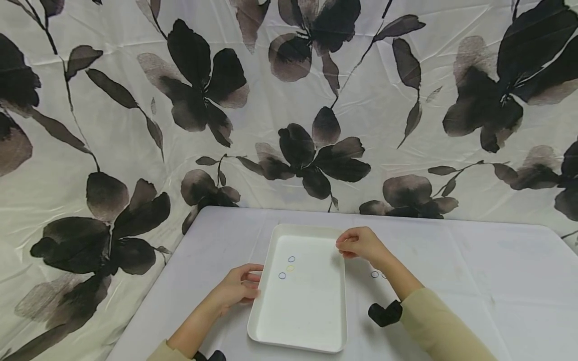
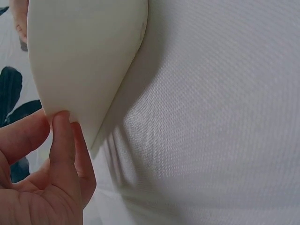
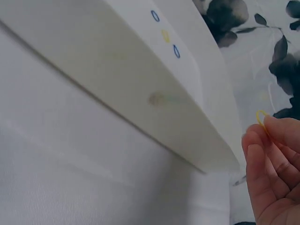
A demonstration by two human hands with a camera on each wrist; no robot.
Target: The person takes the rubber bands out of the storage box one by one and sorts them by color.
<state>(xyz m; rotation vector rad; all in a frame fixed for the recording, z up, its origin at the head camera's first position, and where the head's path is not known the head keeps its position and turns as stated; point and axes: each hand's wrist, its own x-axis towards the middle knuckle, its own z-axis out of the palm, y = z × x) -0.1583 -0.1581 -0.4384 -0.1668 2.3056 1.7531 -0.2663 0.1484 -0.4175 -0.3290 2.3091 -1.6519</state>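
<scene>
A white rectangular tray (image 1: 300,311) lies on the table, its left wall gripped by my left hand (image 1: 238,287). In the left wrist view, the thumb and fingers (image 2: 63,154) pinch the tray's edge. Over the tray's far right rim is my right hand (image 1: 359,245), pinching a thin yellow ring (image 3: 260,116) between thumb and fingertips. Inside the tray, toward its far left, lie a blue ring (image 1: 291,259), a yellow ring (image 1: 290,268) and another blue ring (image 1: 282,276) in a loose row.
To the right of the tray, a blue ring (image 1: 374,275) lies on the white-covered table (image 1: 451,281), with another ring partly hidden by the right forearm. A black strap (image 1: 385,314) is at the right wrist. Behind the table hangs a flower-patterned cloth (image 1: 253,100).
</scene>
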